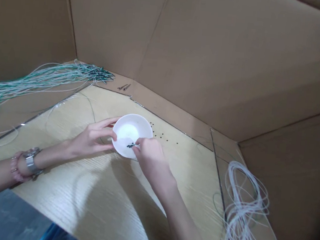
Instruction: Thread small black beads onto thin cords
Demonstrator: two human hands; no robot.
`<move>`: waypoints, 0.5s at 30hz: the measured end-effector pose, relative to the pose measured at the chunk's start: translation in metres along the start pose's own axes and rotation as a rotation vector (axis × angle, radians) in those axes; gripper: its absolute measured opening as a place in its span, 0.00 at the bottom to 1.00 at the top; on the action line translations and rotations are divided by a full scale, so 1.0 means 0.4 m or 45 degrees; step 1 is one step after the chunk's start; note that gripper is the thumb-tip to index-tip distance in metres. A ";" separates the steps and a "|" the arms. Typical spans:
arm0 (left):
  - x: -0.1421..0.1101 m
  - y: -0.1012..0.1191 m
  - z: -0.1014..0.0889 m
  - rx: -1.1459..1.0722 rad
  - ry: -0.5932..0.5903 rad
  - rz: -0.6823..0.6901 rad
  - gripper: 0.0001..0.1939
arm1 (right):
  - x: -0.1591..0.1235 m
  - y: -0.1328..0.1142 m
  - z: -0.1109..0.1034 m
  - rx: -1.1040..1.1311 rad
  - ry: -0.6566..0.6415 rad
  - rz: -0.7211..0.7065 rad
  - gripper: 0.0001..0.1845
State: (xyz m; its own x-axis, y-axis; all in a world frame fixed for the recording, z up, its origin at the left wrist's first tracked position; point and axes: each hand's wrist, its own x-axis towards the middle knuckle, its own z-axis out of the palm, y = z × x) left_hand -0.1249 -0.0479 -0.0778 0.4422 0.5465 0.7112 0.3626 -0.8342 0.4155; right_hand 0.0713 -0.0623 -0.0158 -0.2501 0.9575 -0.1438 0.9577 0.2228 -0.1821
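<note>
A white bowl (132,119) stands tilted slightly on the pale wooden table. My left hand (94,135) grips its left rim, thumb at the near edge and fingers around the outside. Over the bowl's right side, my right hand (151,155) is closed in a pinch on a thin, pale, wire-like piece (135,145). The tip of that piece reaches down to a small cluster of dark bits (130,146) low in the bowl. The right fingers partly hide what they hold.
Several tiny dark bits (161,135) lie scattered right of the bowl. A bundle of green and white wires (52,75) runs along the left, and coiled white wires (244,203) lie at the right. Small brown metal pieces (125,87) rest by the cardboard wall (184,61).
</note>
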 end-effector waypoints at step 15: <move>-0.004 0.003 0.005 0.002 0.046 0.119 0.03 | 0.013 -0.007 0.030 -0.274 -0.009 -0.048 0.12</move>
State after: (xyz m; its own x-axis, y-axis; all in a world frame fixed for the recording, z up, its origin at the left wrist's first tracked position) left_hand -0.1238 -0.0496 -0.0797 0.4443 0.4629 0.7670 0.3220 -0.8815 0.3454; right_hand 0.0656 -0.0600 -0.0276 -0.2868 0.9465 -0.1477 0.9557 0.2933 0.0243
